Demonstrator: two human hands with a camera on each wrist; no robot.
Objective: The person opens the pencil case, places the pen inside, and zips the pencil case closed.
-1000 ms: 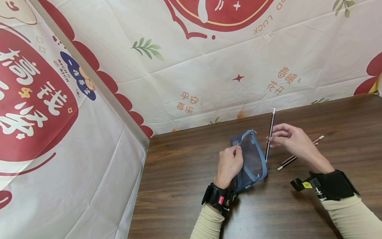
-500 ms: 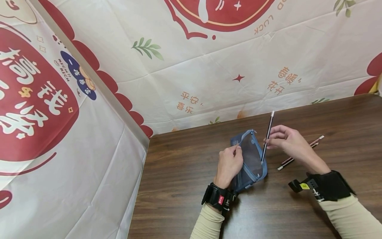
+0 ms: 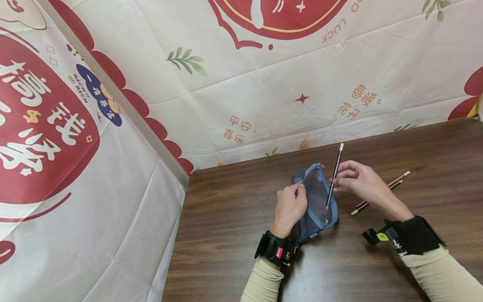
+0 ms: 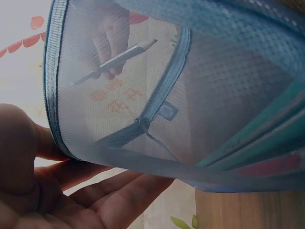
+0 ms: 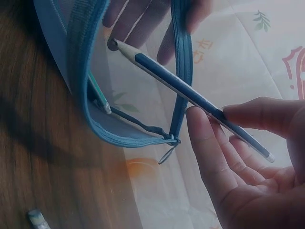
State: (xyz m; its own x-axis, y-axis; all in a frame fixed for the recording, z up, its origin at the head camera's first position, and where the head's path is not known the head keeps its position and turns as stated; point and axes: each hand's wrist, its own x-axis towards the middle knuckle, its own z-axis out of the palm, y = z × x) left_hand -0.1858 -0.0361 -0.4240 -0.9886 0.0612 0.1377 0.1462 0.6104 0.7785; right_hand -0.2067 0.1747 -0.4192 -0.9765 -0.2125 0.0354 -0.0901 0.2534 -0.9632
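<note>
My left hand [image 3: 289, 207] pinches the left edge of a blue mesh pencil case [image 3: 310, 230], whose zipped mouth gapes toward the right. Between thumb and fingertips, my right hand [image 3: 358, 180] holds a dark striped pencil [image 3: 334, 174] with a white end up. In the right wrist view the pencil's sharpened tip [image 5: 125, 49] points into the mouth of the case. A green pencil [image 5: 99, 93] lies inside. Through the mesh in the left wrist view, teal lengths [image 4: 257, 126] and a pinkish strip [image 4: 274, 164] show in the case.
Two more pencils, one reddish [image 3: 405, 174] and one black [image 3: 358, 209], lie crossed on the brown wooden table [image 3: 222, 235], partly behind the right hand. A printed white cloth [image 3: 264, 96] hangs behind the table, and another cloth [image 3: 124, 201] hangs at the left.
The right hand has moved left with the pencil, and the pencil's lower tip has gone from beside the case to over its mouth. My left hand and the case have stayed put.
</note>
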